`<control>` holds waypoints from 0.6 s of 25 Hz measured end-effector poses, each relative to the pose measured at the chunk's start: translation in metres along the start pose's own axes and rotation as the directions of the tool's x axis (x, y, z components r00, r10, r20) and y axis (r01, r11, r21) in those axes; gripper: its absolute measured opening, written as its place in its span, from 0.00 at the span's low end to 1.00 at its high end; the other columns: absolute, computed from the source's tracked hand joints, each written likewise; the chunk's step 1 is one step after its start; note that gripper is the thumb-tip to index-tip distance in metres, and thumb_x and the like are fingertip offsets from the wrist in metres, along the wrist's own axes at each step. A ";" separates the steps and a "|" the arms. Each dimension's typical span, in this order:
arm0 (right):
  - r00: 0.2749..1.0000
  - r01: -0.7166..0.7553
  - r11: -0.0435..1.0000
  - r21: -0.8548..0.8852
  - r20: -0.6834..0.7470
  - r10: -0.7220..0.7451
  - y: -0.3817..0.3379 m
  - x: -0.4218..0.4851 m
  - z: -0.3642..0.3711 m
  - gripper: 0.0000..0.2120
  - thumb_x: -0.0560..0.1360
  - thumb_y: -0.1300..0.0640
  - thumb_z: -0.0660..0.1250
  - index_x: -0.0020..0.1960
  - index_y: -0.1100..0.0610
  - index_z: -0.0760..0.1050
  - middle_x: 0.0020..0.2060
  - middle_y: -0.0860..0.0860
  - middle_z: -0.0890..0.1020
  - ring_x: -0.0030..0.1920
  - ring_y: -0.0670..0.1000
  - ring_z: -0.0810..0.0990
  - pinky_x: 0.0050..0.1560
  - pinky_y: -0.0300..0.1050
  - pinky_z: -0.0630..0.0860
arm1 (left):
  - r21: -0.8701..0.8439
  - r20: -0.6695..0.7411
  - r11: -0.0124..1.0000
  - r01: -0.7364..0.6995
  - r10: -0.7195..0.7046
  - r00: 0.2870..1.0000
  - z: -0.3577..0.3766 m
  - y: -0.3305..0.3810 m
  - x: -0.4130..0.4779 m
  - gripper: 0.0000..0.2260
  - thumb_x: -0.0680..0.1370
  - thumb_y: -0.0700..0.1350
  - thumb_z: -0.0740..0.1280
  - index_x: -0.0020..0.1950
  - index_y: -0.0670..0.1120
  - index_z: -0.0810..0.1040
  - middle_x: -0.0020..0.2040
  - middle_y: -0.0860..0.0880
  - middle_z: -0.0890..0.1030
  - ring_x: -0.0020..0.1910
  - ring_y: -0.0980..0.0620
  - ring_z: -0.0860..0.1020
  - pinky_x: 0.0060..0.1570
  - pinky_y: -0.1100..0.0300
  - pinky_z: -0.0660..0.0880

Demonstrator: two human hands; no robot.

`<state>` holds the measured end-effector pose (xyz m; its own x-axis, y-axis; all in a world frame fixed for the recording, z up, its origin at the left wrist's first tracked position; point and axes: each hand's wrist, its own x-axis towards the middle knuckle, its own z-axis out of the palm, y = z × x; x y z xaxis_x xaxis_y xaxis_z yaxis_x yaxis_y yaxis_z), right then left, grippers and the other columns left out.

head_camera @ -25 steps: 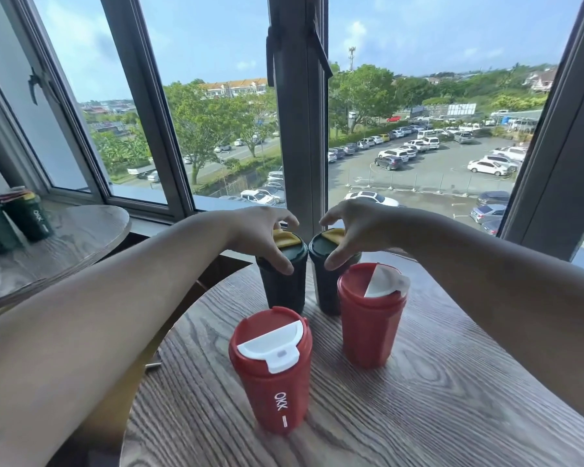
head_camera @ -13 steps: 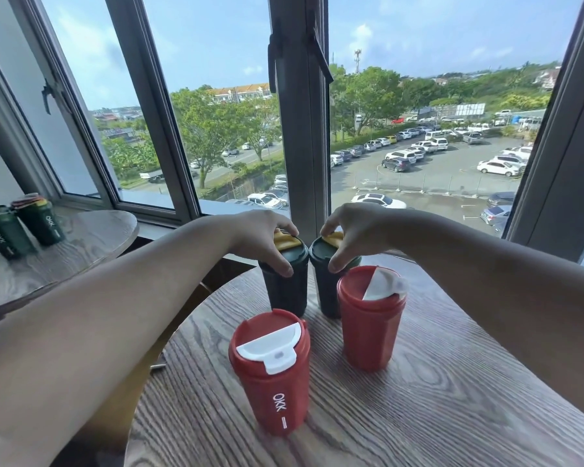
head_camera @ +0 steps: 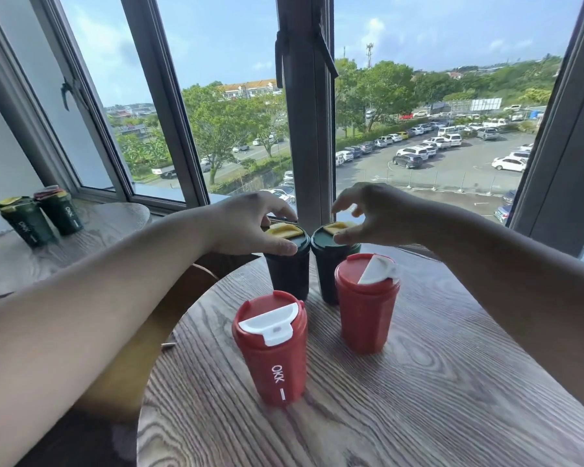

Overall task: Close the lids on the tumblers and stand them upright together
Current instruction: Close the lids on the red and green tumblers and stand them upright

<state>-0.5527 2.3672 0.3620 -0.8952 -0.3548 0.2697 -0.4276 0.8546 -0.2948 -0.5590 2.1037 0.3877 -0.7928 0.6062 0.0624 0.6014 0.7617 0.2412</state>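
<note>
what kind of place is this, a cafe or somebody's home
Likely an upper-floor cafe or lounge, though unsure: a round wood-grain table, a second round wooden table at left, and tall grey-framed windows overlooking a car park below.

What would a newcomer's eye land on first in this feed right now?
The near red tumbler and far red tumbler stand up front on the round wooden table, white flaps on their lids. Behind them the left hand grips the lid of the first dark tumbler, while the right hand, spread open, is at the second dark tumbler. A sunlit car park fills the window.
</note>
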 end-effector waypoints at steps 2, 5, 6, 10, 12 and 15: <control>1.000 -0.001 1.000 0.013 0.023 0.000 -0.005 -0.017 -0.007 0.23 0.71 0.45 0.76 0.62 0.55 0.80 0.58 0.50 0.83 0.53 0.48 0.81 0.43 0.39 0.73 | -0.047 0.052 0.999 0.020 -0.018 0.998 -0.004 0.012 -0.021 0.26 0.72 0.67 0.72 0.67 0.59 0.78 0.60 0.58 0.81 0.55 0.58 0.81 0.60 0.50 0.79; 0.997 -0.016 1.000 -0.020 0.076 0.018 -0.011 -0.049 -0.008 0.23 0.71 0.40 0.74 0.60 0.54 0.81 0.55 0.49 0.84 0.54 0.50 0.81 0.46 0.43 0.75 | -0.083 0.265 0.992 0.094 -0.069 0.962 -0.007 0.034 -0.051 0.27 0.69 0.72 0.70 0.65 0.64 0.79 0.60 0.61 0.81 0.55 0.58 0.82 0.57 0.51 0.82; 0.996 -0.012 0.998 -0.053 0.087 0.017 -0.012 -0.059 -0.005 0.25 0.71 0.38 0.73 0.60 0.53 0.81 0.55 0.50 0.83 0.54 0.50 0.81 0.47 0.44 0.75 | -0.082 0.312 0.991 0.107 -0.076 0.947 -0.004 0.041 -0.060 0.27 0.68 0.73 0.71 0.64 0.65 0.78 0.60 0.61 0.80 0.56 0.58 0.83 0.55 0.53 0.83; 0.996 -0.005 0.996 -0.089 0.092 0.014 -0.020 -0.084 0.010 0.29 0.68 0.33 0.72 0.61 0.52 0.80 0.52 0.50 0.82 0.51 0.52 0.79 0.50 0.47 0.77 | 0.050 0.309 0.996 0.080 -0.092 0.947 0.010 0.061 -0.080 0.30 0.68 0.73 0.72 0.66 0.64 0.76 0.60 0.64 0.78 0.55 0.60 0.80 0.52 0.59 0.77; 0.998 -0.015 0.998 -0.054 0.057 0.018 -0.021 -0.084 0.016 0.29 0.67 0.34 0.74 0.60 0.52 0.80 0.51 0.51 0.82 0.51 0.53 0.79 0.50 0.48 0.78 | 0.105 0.259 0.992 0.077 -0.102 0.961 0.018 0.065 -0.082 0.28 0.69 0.69 0.73 0.66 0.62 0.75 0.60 0.63 0.77 0.56 0.61 0.77 0.51 0.60 0.74; 0.999 -0.038 0.999 0.025 0.008 0.038 -0.021 -0.084 0.019 0.28 0.64 0.36 0.77 0.57 0.51 0.82 0.49 0.50 0.83 0.49 0.51 0.79 0.50 0.48 0.79 | 0.046 0.223 0.993 0.105 -0.112 0.968 0.022 0.063 -0.082 0.25 0.69 0.62 0.77 0.64 0.62 0.77 0.58 0.60 0.78 0.55 0.58 0.79 0.52 0.56 0.79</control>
<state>-0.4708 2.3718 0.3285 -0.9118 -0.3251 0.2509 -0.3960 0.8580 -0.3273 -0.4535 2.1071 0.3767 -0.8133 0.5524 -0.1827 0.5189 0.8307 0.2015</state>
